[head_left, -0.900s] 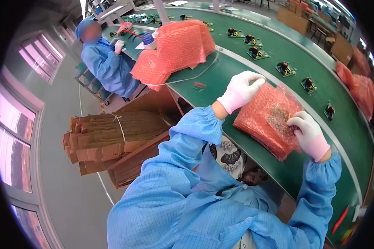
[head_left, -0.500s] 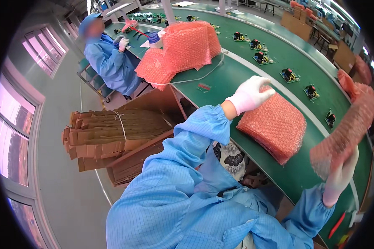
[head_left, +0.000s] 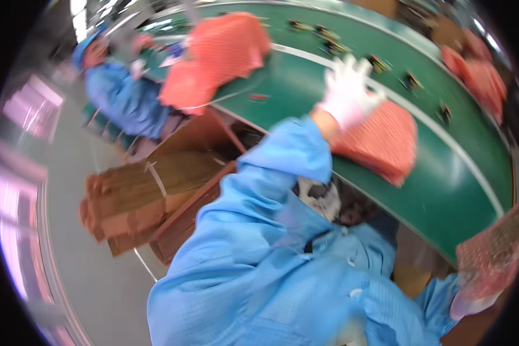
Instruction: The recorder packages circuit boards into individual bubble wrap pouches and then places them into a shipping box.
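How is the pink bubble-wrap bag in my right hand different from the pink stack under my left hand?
The single bubble-wrap bag is lifted off the green belt near the picture's lower right edge, held by the right hand. The stack of bags lies flat on the belt, thicker, under the left hand. Both are pink bubble wrap.

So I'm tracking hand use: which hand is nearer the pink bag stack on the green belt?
Left. The left hand rests on the stack; the right hand is far off, holding one pink bag.
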Available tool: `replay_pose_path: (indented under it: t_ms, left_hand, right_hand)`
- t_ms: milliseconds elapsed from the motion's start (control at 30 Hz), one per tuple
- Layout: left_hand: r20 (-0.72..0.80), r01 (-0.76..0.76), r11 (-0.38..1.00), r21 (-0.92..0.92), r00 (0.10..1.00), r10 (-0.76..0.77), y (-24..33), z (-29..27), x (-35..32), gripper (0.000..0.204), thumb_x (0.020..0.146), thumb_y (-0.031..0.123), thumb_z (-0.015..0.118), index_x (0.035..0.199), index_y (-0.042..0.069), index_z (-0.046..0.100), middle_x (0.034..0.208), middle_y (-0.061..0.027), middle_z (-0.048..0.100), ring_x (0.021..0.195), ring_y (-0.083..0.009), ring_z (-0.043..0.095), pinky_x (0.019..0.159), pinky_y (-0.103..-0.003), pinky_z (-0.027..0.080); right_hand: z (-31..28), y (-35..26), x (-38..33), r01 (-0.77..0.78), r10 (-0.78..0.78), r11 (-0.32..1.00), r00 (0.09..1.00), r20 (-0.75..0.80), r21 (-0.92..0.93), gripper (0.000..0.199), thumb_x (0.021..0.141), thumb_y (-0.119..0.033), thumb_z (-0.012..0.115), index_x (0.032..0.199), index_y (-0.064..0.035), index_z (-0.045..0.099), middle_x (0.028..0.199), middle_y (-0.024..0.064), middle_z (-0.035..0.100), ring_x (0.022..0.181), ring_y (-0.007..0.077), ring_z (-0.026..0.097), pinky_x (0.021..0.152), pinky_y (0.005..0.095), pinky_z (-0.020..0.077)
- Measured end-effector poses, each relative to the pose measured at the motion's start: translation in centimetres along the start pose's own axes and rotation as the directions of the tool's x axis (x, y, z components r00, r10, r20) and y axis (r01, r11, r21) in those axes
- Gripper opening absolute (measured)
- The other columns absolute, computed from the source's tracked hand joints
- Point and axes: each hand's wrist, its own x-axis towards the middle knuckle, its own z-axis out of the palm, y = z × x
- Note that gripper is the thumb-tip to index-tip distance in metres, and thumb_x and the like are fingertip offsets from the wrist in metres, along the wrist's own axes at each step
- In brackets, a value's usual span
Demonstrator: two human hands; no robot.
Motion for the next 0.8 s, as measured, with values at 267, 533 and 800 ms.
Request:
replay_pose_path:
  t_ms: [267,533,800]
  left_hand:
    - [0.338,-0.381,0.920,-0.090,0.857,0.389,-1.2,2.7,5.8,0.045,0.091,0.029,0.060,0.124,-0.002,0.056,0.126,-0.0197,0.056,0.119,-0.0296,0.052,0.103,-0.035,0.037]
    - [0.661,-0.105,0.964,-0.244,0.710,0.244,-1.8,7.2,4.8,0.049,0.098,0.035,0.045,0.127,-0.006,0.050,0.126,-0.0228,0.055,0.118,-0.0327,0.051,0.103,-0.035,0.035]
    - [0.650,-0.091,0.991,-0.100,0.748,0.135,-3.0,6.1,4.4,0.050,0.100,0.034,0.043,0.131,-0.005,0.046,0.132,-0.0218,0.050,0.124,-0.0317,0.046,0.106,-0.035,0.031]
  right_hand:
    - [-11.4,-13.6,4.8,0.245,-0.482,0.499,0.875,-0.031,-0.831,0.034,0.096,-0.016,0.049,0.126,0.0005,0.053,0.109,0.0134,0.064,0.089,0.0203,0.064,0.079,0.0333,0.0520]
    - [-33.4,-17.1,-2.9,-0.387,-0.099,-0.212,0.922,-0.375,-0.897,0.036,0.082,-0.026,0.068,0.111,-0.0051,0.066,0.103,0.0104,0.068,0.092,0.0187,0.065,0.084,0.0294,0.0498]
    - [-47.6,-2.6,-18.8,-0.518,0.364,-0.562,0.546,-0.755,-0.645,0.036,0.074,-0.025,0.067,0.104,-0.0055,0.068,0.108,0.0173,0.065,0.102,0.0331,0.061,0.092,0.0385,0.0475]
